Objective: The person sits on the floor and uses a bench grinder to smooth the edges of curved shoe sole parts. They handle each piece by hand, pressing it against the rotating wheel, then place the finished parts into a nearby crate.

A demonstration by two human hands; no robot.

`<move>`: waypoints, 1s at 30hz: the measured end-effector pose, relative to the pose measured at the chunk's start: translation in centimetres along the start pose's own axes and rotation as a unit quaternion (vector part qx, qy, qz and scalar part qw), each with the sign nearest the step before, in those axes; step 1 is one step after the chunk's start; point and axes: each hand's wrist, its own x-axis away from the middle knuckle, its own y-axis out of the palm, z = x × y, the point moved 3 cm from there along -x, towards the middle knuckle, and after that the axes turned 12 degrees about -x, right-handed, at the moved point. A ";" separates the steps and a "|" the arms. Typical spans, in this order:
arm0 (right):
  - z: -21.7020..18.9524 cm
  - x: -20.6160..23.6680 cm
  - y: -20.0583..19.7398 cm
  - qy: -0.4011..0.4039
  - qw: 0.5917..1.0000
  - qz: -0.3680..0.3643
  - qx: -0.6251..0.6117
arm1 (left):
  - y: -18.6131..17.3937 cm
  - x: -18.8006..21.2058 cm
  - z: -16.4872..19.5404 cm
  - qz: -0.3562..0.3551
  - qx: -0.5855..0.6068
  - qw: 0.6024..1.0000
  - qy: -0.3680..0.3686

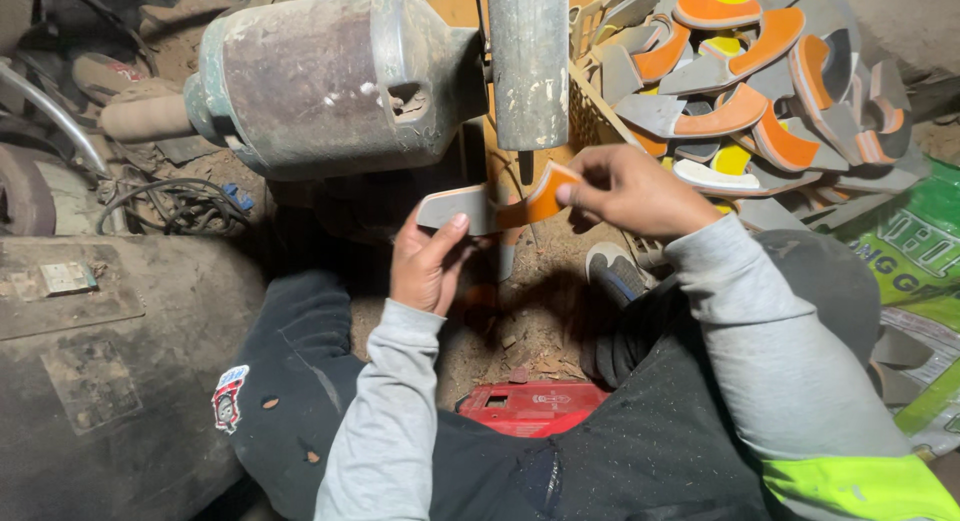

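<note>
I hold a curved grey and orange sole piece [497, 207] with both hands, just under a grey metal cylinder [528, 61] of the machine. My left hand [428, 261] grips its grey end from below. My right hand [630, 191] pinches its orange end from the right. The piece lies roughly level, right below the cylinder's lower end; I cannot tell if they touch. Both sleeves are grey, the right one ending in bright yellow fabric.
A worn motor housing [325, 76] with a shaft sits at upper left. A basket [590, 116] heaped with several orange, grey and yellow sole pieces [760, 91] stands at upper right. A red box [530, 406] lies between my knees. A green sack [915, 251] is on the right.
</note>
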 end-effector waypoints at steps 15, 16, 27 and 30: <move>-2.4 -0.6 -2.1 -0.067 0.992 0.109 -0.011 | 2.2 -2.7 -7.7 -0.041 0.159 0.979 -0.122; -2.4 -0.6 -2.1 -0.067 0.992 0.110 -0.010 | 2.2 -2.7 -7.9 -0.040 0.162 0.978 -0.122; -1.8 -1.0 -1.8 -0.072 0.992 0.106 0.005 | 1.8 -2.7 -7.6 -0.005 0.148 0.980 -0.132; -1.4 -1.1 -1.8 -0.071 0.991 0.111 0.005 | 1.6 -2.7 -7.6 -0.003 0.149 0.980 -0.133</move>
